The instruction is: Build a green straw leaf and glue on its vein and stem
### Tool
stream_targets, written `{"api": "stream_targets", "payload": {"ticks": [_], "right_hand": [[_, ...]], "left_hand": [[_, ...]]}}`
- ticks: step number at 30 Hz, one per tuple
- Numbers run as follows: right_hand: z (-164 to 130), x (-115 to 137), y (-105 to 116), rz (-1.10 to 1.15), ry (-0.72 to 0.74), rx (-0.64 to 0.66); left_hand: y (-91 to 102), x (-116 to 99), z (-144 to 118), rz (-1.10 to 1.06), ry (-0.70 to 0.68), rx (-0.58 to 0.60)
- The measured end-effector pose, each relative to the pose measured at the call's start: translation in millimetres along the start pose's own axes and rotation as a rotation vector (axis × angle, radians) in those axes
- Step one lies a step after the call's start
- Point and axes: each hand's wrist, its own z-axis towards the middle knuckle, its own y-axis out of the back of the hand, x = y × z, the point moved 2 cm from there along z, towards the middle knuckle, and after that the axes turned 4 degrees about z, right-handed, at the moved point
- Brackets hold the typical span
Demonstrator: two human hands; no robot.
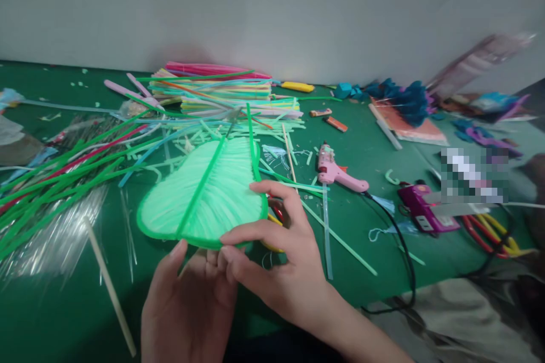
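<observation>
A pale green leaf made of pipe cleaners (208, 187), with a darker green rim and midrib, is held up above the green table. My left hand (187, 300) supports its lower edge from below, thumb against the rim near the midrib. My right hand (281, 249) pinches the lower right rim between thumb and fingers, with the index finger stretched along the right side. A loose end of green pipe cleaner (250, 130) sticks up past the leaf's right top. Part of the left fingers is hidden behind the leaf and the right hand.
Bundled coloured pipe cleaners (217, 91) lie at the back. Green stems (80, 176) and clear strands spread to the left, near a wooden stick (108, 286). A pink glue gun (340, 173) with a black cord and a purple power strip (426, 210) lie to the right.
</observation>
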Motion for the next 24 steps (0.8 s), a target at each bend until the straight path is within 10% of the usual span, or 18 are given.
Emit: {"api": "stream_targets", "payload": {"ticks": [24], "right_hand": [[5.9,-3.2,8.1,0.099,-0.037,0.079]], "left_hand": [[-2.0,-5.2,-3.1,0.258,-0.097,-0.15]]}}
